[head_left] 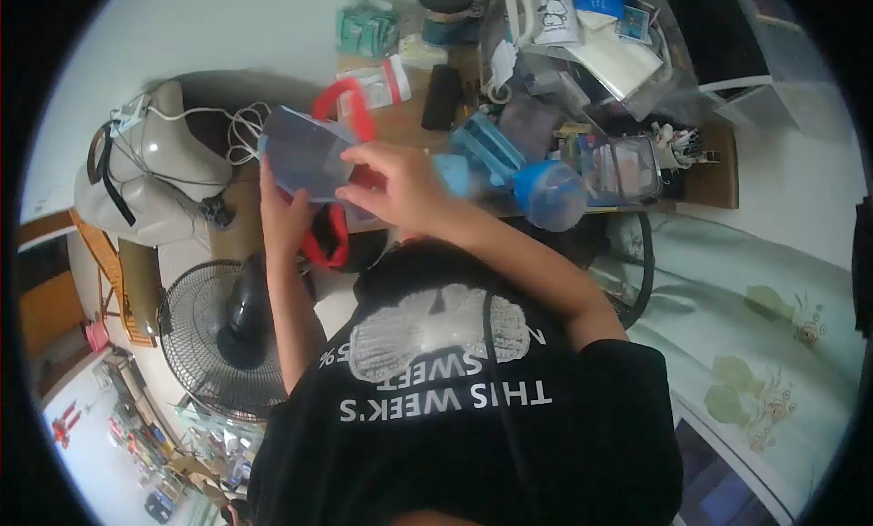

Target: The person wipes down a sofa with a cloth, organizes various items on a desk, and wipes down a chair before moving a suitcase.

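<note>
My left hand (285,214) grips a translucent, bluish plastic container (307,155) by its left and lower edges. My right hand (400,182) is at the container's right edge, thumb and forefinger apart; whether the fingertips touch it is unclear. A red strap (346,105) curves above the container, and a red loop (333,241) hangs below it. Part of something red shows between my right fingers, mostly hidden.
A cluttered desk (400,121) holds a black case (441,97), a blue plastic holder (488,150), a clear blue-rimmed cup (551,196) and a stationery box (626,169). A white bag (164,153) with cables and a black fan (223,340) are on the left.
</note>
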The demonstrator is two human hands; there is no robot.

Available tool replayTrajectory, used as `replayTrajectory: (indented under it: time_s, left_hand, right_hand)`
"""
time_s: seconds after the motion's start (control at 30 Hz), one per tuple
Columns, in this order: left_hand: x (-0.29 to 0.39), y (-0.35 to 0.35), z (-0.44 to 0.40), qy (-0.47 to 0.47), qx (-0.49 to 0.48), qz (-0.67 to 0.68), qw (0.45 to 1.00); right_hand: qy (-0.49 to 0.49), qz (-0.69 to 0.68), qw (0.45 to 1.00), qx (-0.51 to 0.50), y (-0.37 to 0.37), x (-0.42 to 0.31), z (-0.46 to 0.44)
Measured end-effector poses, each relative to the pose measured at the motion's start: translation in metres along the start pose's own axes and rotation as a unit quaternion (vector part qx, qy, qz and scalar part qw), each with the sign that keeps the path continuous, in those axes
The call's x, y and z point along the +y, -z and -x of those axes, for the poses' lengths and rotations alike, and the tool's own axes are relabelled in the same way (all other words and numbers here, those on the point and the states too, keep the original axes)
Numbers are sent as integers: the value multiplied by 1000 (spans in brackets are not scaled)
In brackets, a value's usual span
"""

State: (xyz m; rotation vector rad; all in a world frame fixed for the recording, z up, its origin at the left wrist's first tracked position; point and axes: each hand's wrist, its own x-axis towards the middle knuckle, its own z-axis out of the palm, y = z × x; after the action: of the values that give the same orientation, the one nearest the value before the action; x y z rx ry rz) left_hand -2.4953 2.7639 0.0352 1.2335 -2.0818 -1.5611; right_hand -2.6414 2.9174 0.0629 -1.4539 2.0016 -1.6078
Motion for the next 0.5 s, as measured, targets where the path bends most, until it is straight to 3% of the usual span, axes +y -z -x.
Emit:
replayTrajectory:
  time_s: [0.07, 0.17, 0.23, 0.27, 0.33, 0.43, 0.5]
  left_hand:
    - [-17, 1, -11, -123, 58, -8, 991]
    - [-15, -1, -14, -127, 43, -28, 991]
    - [-4, -3, -13, -132, 22, -26, 991]
    - [3, -6, -12, -136, 2, -22, 990]
    - [16, -13, -14, -173, -12, -31, 984]
    - [19, -22, -30, -229, -30, -50, 972]
    - [21, -24, -43, -252, -36, -60, 965]
  right_hand:
    - [-1, 37, 999, 29, 40, -12, 2]
    - [-123, 59, 980, 147, 121, -17, 27]
    - [-191, 134, 960, 157, 170, -19, 57]
    - [-192, 134, 959, 157, 182, -21, 70]
    - [-204, 299, 930, 59, 192, -24, 96]
    - [-233, 323, 917, 6, 172, -5, 128]
    - [-241, 303, 921, 39, 157, 11, 136]
